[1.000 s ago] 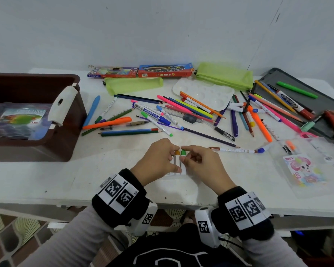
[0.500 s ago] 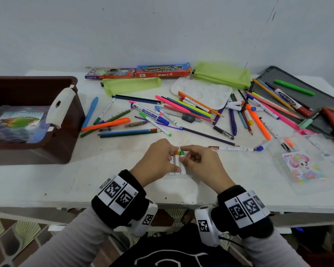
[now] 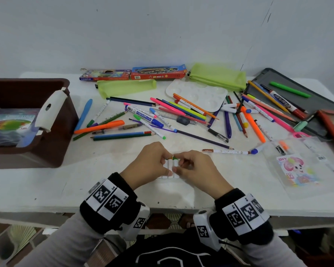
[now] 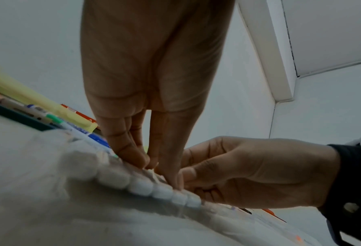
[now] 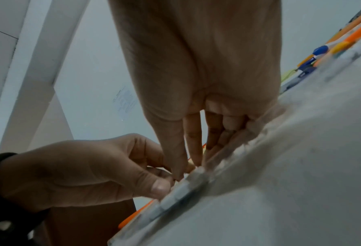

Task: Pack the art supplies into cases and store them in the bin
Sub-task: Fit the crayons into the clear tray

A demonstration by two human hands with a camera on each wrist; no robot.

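A row of small white markers (image 3: 170, 167) lies in a clear tray near the table's front edge; the row's white ends (image 4: 145, 187) show in the left wrist view. My left hand (image 3: 167, 165) pinches the orange-capped marker between forefinger and thumb, fingers (image 4: 137, 158) curled down on the row. Touching it, my right hand (image 3: 178, 164) pinches the green-capped marker the same way, fingers (image 5: 193, 159) on the tray's edge (image 5: 175, 194). The hands hide most of the tray. A loose pile of pens and pencils (image 3: 162, 116) lies behind. The brown bin (image 3: 52, 151) stands at the left.
Two green pouches (image 3: 125, 87) (image 3: 218, 76), two pencil boxes (image 3: 156, 72) and a white palette (image 3: 198, 92) lie at the back. A dark open case (image 3: 297, 84) with markers is at the right. A clear printed pouch (image 3: 297, 170) lies front right. The bin holds a packet (image 3: 10, 122).
Both hands stay on the marker row. Their fingertips have drawn a little closer over the orange and green caps.
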